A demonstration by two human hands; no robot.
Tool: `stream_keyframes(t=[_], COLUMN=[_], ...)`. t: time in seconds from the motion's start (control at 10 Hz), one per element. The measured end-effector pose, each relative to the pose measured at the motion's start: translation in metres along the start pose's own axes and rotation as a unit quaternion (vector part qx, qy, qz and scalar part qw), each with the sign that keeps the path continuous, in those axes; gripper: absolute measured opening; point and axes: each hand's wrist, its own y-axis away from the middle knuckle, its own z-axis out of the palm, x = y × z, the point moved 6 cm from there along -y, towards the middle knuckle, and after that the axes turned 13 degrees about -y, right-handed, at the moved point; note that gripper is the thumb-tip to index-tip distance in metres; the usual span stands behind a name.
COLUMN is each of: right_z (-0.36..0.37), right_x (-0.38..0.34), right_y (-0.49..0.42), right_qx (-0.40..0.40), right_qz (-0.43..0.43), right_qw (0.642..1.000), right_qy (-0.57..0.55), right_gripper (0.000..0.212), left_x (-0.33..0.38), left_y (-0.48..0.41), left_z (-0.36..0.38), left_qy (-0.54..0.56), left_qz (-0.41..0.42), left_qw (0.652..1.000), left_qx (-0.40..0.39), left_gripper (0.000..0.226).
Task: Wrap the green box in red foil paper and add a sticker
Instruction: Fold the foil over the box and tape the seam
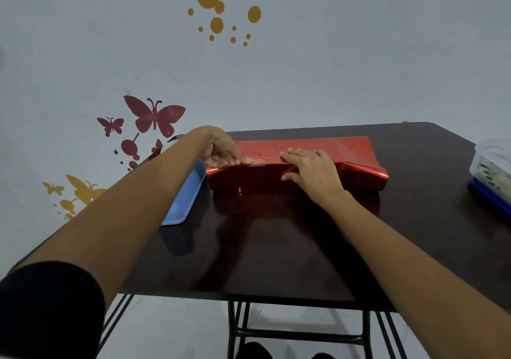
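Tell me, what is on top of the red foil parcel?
The left hand presses a clear tape strip onto the red foil; the right hand lies flat. The box inside is hidden.

Legible text, labels, brands, numbers, signs: none. Plastic container at the right edge of the table: printed pattern on its side with a trace of lettering where the frame cuts it off, too blurred and partial to read
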Motion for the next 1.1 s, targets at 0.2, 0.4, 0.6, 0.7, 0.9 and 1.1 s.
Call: stream_keyframes(t=[0.2, 0.4, 0.6, 0.7, 0.9, 1.1], right_z=[-0.002, -0.001, -0.002, -0.002, -0.003, -0.002], right_x=[-0.001, -0.001, -0.002, -0.002, -0.001, -0.001], right_y=[0.001, 0.001, 0.002, 0.001, 0.001, 0.001], right_qx=[0.003, 0.004, 0.005, 0.002, 0.003, 0.009], right_qz=[-0.004, -0.004, -0.001, 0.002, 0.001, 0.0], right_qw=[1.0, 1.0, 1.0, 1.0, 1.0, 1.0], right_qy=[0.001, 0.001, 0.001, -0.003, -0.002, -0.007], right_gripper=[0.056, 0.056, 0.057, 0.057, 0.057, 0.056], left_x=[-0.005, -0.007, 0.004, 0.007, -0.001, 0.027], left_y=[-0.002, 0.002, 0.009, 0.005, 0.009, 0.034], left_z=[0.001, 0.003, 0.005, 0.008, 0.002, 0.002], left_qy=[0.016, 0.023, -0.043, -0.071, -0.02, -0.185], left_qz=[-0.01, -0.002, 0.0, 0.006, 0.063, 0.366], left_qw=[1.0, 0.999, 0.998, 0.995, 0.995, 0.844], left_qx=[-0.023, -0.028, 0.049, 0.066, 0.078, 0.346], left_gripper=[0.015, 0.012, 0.051, 0.043, 0.037, 0.032])
